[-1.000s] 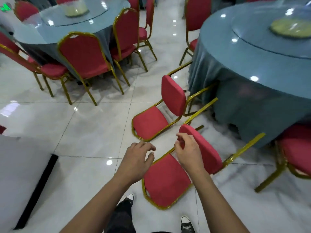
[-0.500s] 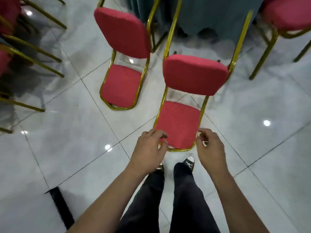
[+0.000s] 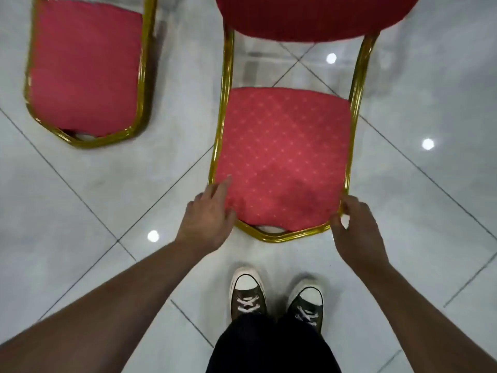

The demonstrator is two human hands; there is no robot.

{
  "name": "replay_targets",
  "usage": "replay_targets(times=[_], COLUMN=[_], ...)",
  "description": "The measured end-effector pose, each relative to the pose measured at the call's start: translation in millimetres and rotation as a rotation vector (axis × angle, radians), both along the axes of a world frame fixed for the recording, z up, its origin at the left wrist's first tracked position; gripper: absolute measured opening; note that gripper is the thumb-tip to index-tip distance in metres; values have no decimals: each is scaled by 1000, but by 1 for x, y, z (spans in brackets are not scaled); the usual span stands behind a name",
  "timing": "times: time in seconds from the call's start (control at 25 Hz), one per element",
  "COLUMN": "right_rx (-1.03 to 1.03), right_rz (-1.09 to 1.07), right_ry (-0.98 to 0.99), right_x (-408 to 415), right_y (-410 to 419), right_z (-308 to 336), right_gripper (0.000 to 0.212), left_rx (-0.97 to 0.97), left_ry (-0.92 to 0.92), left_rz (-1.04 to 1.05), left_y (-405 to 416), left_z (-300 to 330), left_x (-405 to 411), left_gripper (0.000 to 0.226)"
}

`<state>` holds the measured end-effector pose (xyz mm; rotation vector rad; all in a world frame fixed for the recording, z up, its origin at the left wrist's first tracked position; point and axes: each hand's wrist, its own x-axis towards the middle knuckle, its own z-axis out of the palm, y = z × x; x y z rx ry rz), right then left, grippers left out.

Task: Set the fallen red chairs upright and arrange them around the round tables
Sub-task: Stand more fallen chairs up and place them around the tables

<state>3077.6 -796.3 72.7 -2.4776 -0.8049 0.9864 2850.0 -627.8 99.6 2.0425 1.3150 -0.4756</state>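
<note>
Nearest, two dark canvas sneakers (image 3: pixel 277 297) with white toe caps stand on the glossy white tile floor (image 3: pixel 80 211). Just beyond them, the fallen red chair (image 3: pixel 282 157) lies on its back, its gold frame facing the feet. The left hand (image 3: pixel 208 215) rests on the near left corner with its fingers fairly straight. The right hand (image 3: pixel 355 232) curls round the near right corner of the frame. Farther left lies a second red chair (image 3: pixel 86 68), well apart from both hands.
</note>
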Motion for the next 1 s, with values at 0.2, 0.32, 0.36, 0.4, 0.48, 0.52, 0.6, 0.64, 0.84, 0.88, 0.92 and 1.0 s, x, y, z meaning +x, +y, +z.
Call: replay_targets(times=[0.2, 0.32, 0.36, 0.4, 0.48, 0.52, 0.6, 0.64, 0.84, 0.88, 0.92, 1.0], right_rx=[-4, -46, -40, -27, -22, -18, -40, -68, -89, -78, -55, -1], right_rz=[-200, -397, -447, -476, -490, -487, -489, -487, -627, -671, -726, -848], right_ry=[-74, 130, 195, 229, 214, 199, 190, 196, 296, 334, 372, 447], right_x=[33, 46, 48, 51, 54, 53, 53, 51, 50, 51, 54, 64], right_y=[13, 20, 21, 20, 10, 3, -9, -16, -27, -26, -25, -20], right_z=[-143, -166, -165, -158, -128, -103, -34, 5, 232, 277, 319, 396], right_gripper=[65, 64, 63, 63, 62, 61, 61, 62, 54, 50, 44, 31], left_rx=[18, -52, -54, -58, -83, -88, -95, -91, 5, 25, 42, 77], left_ry=[-10, -158, -179, -187, -187, -184, -167, -151, -104, -86, -79, -143], left_rz=[310, 544, 593, 602, 550, 521, 492, 474, 475, 478, 472, 488], left_y=[29, 33, 34, 34, 25, 19, 5, -6, -31, -30, -28, -18], left_z=[-147, -176, -176, -169, -140, -115, -48, -10, 218, 259, 302, 379], left_x=[-5, -3, -3, -3, -10, -13, -20, -24, -22, -20, -17, -5], left_gripper=[80, 88, 89, 90, 93, 95, 93, 89, 57, 52, 48, 43])
